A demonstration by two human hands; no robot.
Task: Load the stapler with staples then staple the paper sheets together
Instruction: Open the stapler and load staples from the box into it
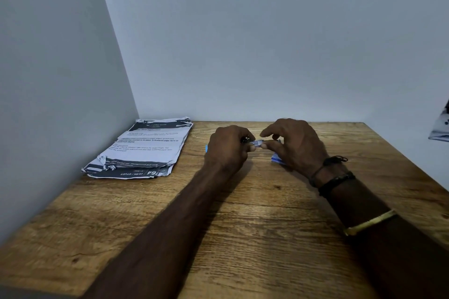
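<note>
My left hand (pixel 227 147) is closed around a small stapler (pixel 246 140); only its metal front and a blue sliver at the hand's left edge show. My right hand (pixel 291 143) pinches a shiny strip of staples (pixel 257 143) between thumb and forefinger, right at the stapler's front end. A blue and white staple box (pixel 277 160) lies on the wooden table (pixel 243 226), mostly hidden under my right hand. A crumpled stack of printed paper sheets (pixel 143 148) lies at the back left of the table, apart from both hands.
Grey walls close off the table at the back and on the left, meeting in a corner behind the paper sheets. The table's right edge runs diagonally past my right forearm. A patterned cloth (pixel 441 126) shows at the far right edge.
</note>
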